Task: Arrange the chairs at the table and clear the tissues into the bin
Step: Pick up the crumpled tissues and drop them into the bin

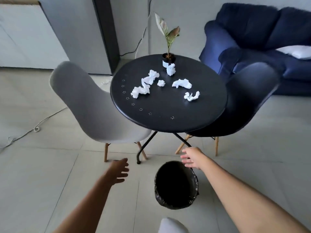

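Note:
A round black table stands in the middle with several crumpled white tissues scattered on its top. A grey chair sits at its left, a black chair at its right, both seats partly under the tabletop. A black-lined bin stands on the floor in front of the table. My left hand hovers empty to the left of the bin, fingers apart. My right hand is spread just above the bin's far right rim, holding nothing.
A small potted plant stands at the table's far edge. A dark blue sofa with a white cushion fills the back right. A cable trails across the tiled floor at left. A white shape shows at the bottom edge.

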